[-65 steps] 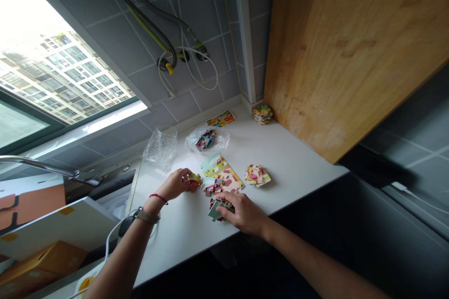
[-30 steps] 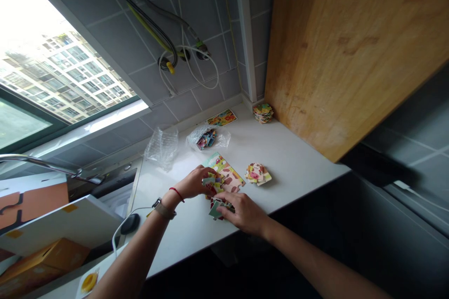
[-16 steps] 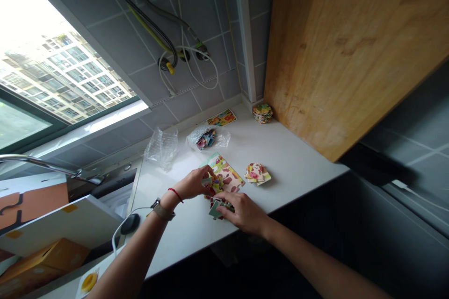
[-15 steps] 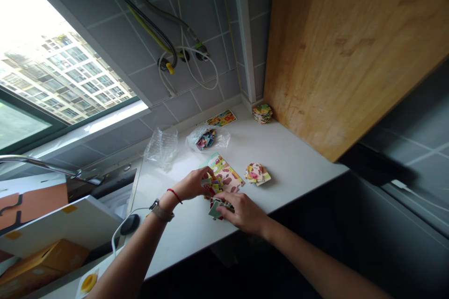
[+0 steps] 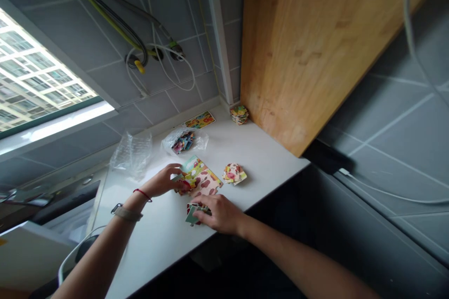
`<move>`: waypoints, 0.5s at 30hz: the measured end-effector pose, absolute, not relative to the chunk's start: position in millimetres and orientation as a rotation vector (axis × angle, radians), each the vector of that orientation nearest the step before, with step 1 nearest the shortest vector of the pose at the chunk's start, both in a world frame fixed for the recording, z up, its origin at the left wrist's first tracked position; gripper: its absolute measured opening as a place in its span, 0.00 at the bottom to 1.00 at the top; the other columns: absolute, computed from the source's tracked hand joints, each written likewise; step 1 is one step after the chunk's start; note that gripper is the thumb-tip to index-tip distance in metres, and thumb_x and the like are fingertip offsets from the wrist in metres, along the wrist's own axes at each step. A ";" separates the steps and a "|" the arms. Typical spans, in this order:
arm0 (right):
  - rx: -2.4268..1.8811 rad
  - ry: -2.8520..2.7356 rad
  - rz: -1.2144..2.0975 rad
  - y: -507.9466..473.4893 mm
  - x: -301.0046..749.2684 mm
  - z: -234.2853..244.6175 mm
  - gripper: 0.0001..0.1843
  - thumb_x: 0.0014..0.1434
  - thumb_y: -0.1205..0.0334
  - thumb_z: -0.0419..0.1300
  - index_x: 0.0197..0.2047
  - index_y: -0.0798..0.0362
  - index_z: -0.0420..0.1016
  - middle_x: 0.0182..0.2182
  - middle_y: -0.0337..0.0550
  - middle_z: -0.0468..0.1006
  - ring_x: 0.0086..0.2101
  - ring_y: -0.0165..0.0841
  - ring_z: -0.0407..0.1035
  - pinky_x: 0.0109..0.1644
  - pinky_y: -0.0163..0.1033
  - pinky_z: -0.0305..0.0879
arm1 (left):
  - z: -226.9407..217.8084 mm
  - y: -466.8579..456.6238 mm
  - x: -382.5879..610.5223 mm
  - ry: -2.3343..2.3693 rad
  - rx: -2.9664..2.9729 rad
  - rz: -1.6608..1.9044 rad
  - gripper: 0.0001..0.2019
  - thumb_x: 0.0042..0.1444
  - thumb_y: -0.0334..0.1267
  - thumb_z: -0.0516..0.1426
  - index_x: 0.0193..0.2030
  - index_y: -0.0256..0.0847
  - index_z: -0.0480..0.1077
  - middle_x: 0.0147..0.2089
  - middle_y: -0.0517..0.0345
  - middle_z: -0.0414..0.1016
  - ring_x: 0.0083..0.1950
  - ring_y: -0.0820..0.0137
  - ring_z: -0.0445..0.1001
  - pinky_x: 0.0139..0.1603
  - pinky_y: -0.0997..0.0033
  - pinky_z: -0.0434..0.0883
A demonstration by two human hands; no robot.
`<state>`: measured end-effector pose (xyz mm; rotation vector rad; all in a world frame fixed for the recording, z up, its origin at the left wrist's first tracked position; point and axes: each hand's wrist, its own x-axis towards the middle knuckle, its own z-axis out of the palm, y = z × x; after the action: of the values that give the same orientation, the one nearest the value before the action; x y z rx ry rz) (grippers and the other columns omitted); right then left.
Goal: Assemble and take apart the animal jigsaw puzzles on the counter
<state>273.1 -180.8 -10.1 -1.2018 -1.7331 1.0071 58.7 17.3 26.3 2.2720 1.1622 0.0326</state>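
A partly joined jigsaw puzzle [image 5: 206,180] with a green top and brown cow-like patches lies on the white counter. At its left edge my left hand [image 5: 164,181] is closed on colourful puzzle pieces [image 5: 183,184], which overlap the puzzle. Just below the puzzle, my right hand [image 5: 221,212] grips several puzzle pieces [image 5: 192,214], a pale green one outermost. To the right lies a small pile of loose pieces [image 5: 234,174], a pink snout printed on the top one.
Behind the puzzle sit a clear bag with puzzle pieces [image 5: 184,141], a crumpled clear bag [image 5: 132,154] and a picture card [image 5: 199,120]. A stack of pieces [image 5: 239,115] stands in the corner by a wooden board [image 5: 298,56]. The counter's front edge [image 5: 270,194] runs on the right.
The view has swung to the right, so everything sits further left. My left hand has drawn a little away from my right hand, still with pieces in it. The right hand keeps its pieces.
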 end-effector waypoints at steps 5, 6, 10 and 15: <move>-1.220 -1.750 0.998 -181.3 274.0 -10.3 0.20 0.68 0.56 0.64 0.61 0.48 0.77 0.55 0.45 0.84 0.52 0.40 0.80 0.59 0.39 0.72 | 17.1 32.0 67.6 1.164 2.337 0.017 0.28 0.35 0.61 0.72 0.39 0.45 0.85 0.51 0.42 0.82 0.55 0.46 0.80 0.60 0.50 0.75; -1.217 -1.752 1.004 -181.4 274.4 -9.9 0.20 0.68 0.56 0.64 0.62 0.48 0.77 0.55 0.45 0.84 0.53 0.40 0.80 0.59 0.38 0.72 | 17.4 34.4 68.4 1.178 2.344 0.011 0.28 0.35 0.61 0.72 0.39 0.45 0.85 0.49 0.43 0.83 0.53 0.47 0.80 0.59 0.50 0.76; -1.206 -1.764 1.012 -181.8 275.5 -8.1 0.20 0.69 0.56 0.64 0.62 0.48 0.77 0.55 0.44 0.84 0.54 0.38 0.79 0.59 0.37 0.72 | 23.6 37.2 68.6 1.274 2.301 0.016 0.29 0.34 0.61 0.71 0.41 0.44 0.85 0.44 0.45 0.83 0.44 0.52 0.81 0.47 0.56 0.78; -1.215 -1.763 0.986 -181.8 275.0 -9.5 0.20 0.68 0.55 0.65 0.61 0.46 0.77 0.54 0.43 0.85 0.52 0.39 0.80 0.57 0.38 0.73 | 39.8 24.0 65.9 1.292 2.137 0.049 0.29 0.41 0.60 0.70 0.44 0.41 0.80 0.38 0.49 0.84 0.36 0.56 0.82 0.39 0.61 0.77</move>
<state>275.0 -181.8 -9.5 -1.2152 -1.7634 0.9858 65.9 24.0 39.8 2.1374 1.2918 0.0489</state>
